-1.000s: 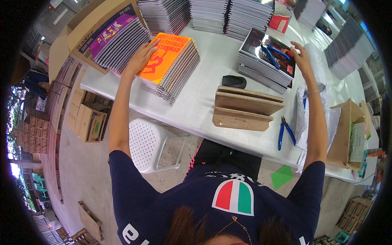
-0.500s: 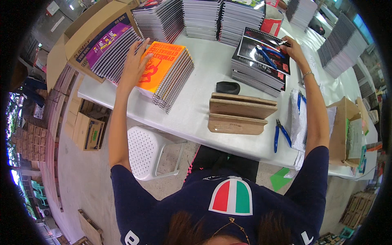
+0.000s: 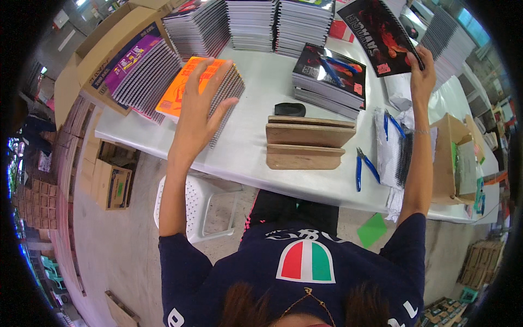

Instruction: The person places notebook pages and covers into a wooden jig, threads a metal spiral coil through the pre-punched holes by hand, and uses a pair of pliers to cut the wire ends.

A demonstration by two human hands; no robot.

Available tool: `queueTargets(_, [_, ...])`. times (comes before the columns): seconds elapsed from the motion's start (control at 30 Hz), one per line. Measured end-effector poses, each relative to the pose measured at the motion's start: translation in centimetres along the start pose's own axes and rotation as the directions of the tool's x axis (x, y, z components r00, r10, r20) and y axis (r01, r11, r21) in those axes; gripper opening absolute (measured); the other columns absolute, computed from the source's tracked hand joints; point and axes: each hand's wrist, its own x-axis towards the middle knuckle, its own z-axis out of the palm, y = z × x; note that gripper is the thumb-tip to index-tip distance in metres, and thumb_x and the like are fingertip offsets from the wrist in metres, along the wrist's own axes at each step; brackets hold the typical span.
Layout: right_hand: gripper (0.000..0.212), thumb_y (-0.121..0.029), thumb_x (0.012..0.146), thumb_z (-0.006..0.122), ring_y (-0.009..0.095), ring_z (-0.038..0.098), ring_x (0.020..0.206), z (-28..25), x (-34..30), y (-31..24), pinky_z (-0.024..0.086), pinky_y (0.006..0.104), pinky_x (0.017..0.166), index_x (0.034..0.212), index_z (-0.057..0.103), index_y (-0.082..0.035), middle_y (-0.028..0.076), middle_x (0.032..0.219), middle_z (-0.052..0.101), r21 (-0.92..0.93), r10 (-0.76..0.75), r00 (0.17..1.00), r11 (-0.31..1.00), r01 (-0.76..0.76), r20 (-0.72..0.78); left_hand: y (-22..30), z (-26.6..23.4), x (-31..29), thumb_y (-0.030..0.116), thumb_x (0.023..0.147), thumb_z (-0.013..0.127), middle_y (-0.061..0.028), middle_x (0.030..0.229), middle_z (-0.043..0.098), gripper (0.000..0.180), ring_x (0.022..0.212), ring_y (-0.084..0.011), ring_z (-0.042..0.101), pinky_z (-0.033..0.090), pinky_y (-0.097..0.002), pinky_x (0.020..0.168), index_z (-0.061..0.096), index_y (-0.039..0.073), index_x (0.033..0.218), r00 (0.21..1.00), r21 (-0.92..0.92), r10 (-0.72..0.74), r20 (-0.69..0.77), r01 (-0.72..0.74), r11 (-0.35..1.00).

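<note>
My right hand point(image 3: 423, 70) grips the edge of a black spiral notebook point(image 3: 376, 35) with a red figure on its cover, held up above the table. A stack of similar black notebooks point(image 3: 327, 87) stands just left of it, with blue pliers point(image 3: 333, 70) lying on top. My left hand point(image 3: 204, 106) is spread, fingers apart, over a stack of orange-covered spiral notebooks point(image 3: 177, 90). Whether its fingers touch the stack I cannot tell. A wooden slotted stand point(image 3: 308, 143) sits near the table's front edge, a small black object point(image 3: 290, 109) behind it.
Tall stacks of spiral notebooks point(image 3: 250, 27) line the back. Purple notebooks point(image 3: 144, 76) lean against a cardboard box point(image 3: 117, 43) at left. Blue cutters point(image 3: 366, 168), a white package point(image 3: 389, 147) and an open carton point(image 3: 449, 158) are at right. A white stool point(image 3: 199, 210) stands below the table.
My right hand has lifted a black notebook off its stack, up and to the right; the pliers remain on the stack. My left hand has shifted right and nearer over the orange stack.
</note>
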Motion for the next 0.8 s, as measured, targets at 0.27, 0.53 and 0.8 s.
queueTargets(0.27, [0.023, -0.003, 0.085, 0.067, 0.009, 0.055, 0.088, -6.4, -8.5, -2.2, 0.044, 0.0223, 0.078, 0.107, 0.058, -0.003, -0.001, 0.094, 0.058, 0.224, 0.217, 0.932, 0.932, -0.287, 0.290, 2.9, 3.1, -3.0, 0.015, 0.083, 0.068, -0.0141, 0.142, 0.033, 0.062, 0.133, -0.0316, 0.033, 0.030, -0.0414, 0.109, 0.044, 0.015, 0.141, 0.993, -0.152, -0.116, 0.037, 0.120, 0.981])
queueTargets(0.53, [0.021, -0.001, 0.085, 0.066, 0.008, 0.054, 0.087, -8.8, -10.5, -2.4, 0.043, 0.0213, 0.078, 0.104, 0.059, -0.003, -0.001, 0.094, 0.058, 0.235, 0.270, 0.900, 0.903, -0.361, 0.342, 3.6, 5.7, -5.3, 0.016, 0.086, 0.067, -0.0162, 0.139, 0.036, 0.058, 0.130, -0.0321, 0.036, 0.032, -0.0426, 0.108, 0.044, 0.015, 0.140, 0.965, -0.312, -0.260, 0.021, 0.253, 0.916])
queueTargets(0.8, [0.023, 0.000, 0.083, 0.067, 0.010, 0.055, 0.090, -9.8, -10.9, -2.6, 0.044, 0.0233, 0.080, 0.104, 0.060, -0.002, 0.001, 0.096, 0.060, 0.220, 0.240, 0.911, 0.920, -0.324, 0.335, 3.5, 6.1, -7.6, 0.010, 0.088, 0.061, -0.0129, 0.141, 0.037, 0.057, 0.126, -0.0262, 0.044, 0.040, -0.0424, 0.103, 0.042, 0.015, 0.141, 0.901, -0.474, -0.415, 0.128, 0.423, 0.772])
